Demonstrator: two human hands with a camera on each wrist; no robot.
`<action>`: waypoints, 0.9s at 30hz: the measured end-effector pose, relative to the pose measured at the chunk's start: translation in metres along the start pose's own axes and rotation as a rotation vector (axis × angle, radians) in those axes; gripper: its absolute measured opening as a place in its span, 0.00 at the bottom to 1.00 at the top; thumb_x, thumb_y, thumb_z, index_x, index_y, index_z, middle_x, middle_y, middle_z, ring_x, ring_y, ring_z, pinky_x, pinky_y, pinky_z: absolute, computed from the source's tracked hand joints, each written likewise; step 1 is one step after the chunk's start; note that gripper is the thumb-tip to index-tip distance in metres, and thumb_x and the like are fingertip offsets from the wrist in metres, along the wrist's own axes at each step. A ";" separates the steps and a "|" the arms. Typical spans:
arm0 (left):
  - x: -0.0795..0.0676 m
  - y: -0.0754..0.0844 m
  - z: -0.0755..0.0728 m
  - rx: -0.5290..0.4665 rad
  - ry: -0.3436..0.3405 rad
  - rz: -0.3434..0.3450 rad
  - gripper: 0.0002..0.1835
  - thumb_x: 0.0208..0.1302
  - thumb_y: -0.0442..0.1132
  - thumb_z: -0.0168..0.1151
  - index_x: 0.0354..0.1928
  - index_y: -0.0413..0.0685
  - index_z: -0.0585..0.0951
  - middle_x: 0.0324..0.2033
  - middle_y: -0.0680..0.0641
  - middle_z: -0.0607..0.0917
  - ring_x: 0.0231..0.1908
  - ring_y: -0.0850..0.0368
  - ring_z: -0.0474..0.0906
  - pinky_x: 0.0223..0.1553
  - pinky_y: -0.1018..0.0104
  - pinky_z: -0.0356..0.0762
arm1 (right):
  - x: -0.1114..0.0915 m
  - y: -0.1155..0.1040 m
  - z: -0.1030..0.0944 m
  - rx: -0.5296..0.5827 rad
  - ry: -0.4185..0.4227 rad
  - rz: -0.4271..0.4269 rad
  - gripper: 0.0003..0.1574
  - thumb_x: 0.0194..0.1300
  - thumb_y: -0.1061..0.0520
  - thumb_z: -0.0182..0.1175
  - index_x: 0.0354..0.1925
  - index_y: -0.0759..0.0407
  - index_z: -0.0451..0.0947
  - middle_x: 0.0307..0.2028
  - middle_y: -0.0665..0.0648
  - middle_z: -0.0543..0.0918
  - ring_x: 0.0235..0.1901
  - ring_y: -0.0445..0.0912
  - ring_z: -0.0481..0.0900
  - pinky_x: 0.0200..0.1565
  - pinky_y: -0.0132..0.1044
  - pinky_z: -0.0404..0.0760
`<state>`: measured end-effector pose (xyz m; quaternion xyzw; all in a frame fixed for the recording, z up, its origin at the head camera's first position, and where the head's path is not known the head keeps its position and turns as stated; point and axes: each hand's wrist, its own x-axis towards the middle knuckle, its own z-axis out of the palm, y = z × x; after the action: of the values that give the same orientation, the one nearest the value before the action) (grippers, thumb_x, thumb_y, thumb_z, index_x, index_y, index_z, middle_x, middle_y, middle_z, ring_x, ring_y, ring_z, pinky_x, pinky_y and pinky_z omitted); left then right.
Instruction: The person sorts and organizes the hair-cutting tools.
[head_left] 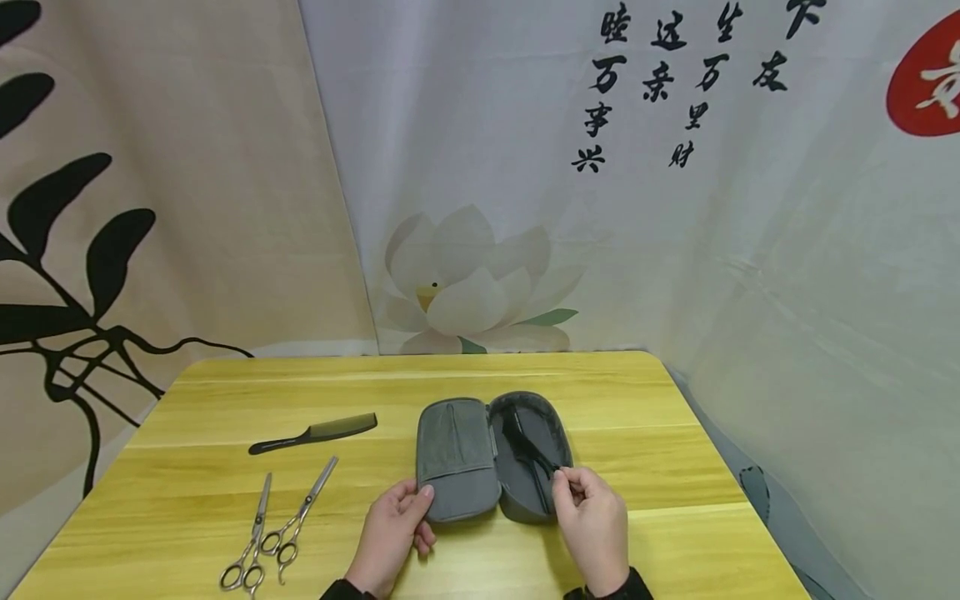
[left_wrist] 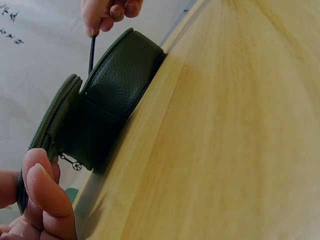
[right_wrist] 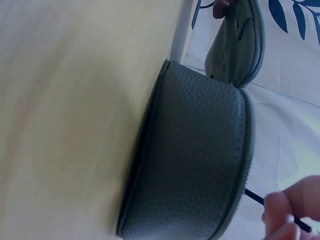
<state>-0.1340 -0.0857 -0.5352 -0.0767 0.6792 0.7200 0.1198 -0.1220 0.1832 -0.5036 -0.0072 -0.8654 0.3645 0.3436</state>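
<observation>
Head view, right grip (head_left: 594, 518) pinching black tool (head_left: 532, 450) slanting into case (head_left: 517, 506), left grip (head_left: 390, 527) holding lid (head_left: 461, 500)

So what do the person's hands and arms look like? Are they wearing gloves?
No gloves! The left hand and right hand are bare, fingers too. At the wrists you can see a bit of black left sleeve and black right sleeve. The rest of the arms is out of view.

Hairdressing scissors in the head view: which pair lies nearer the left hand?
The rightmost hairdressing scissors. They lie between the left hand and the other pair, and their blade tips reach higher in the picture.
</observation>
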 end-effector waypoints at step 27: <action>0.002 -0.001 0.000 -0.007 0.008 -0.009 0.30 0.83 0.46 0.59 0.72 0.30 0.68 0.28 0.48 0.84 0.21 0.56 0.80 0.22 0.64 0.82 | -0.008 0.008 0.005 0.207 -0.369 -0.424 0.14 0.63 0.59 0.76 0.48 0.57 0.91 0.40 0.48 0.92 0.35 0.34 0.83 0.35 0.18 0.77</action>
<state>-0.1354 -0.0859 -0.5367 -0.0829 0.6768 0.7216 0.1198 -0.1210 0.1837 -0.5160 0.2751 -0.8537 0.3661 0.2479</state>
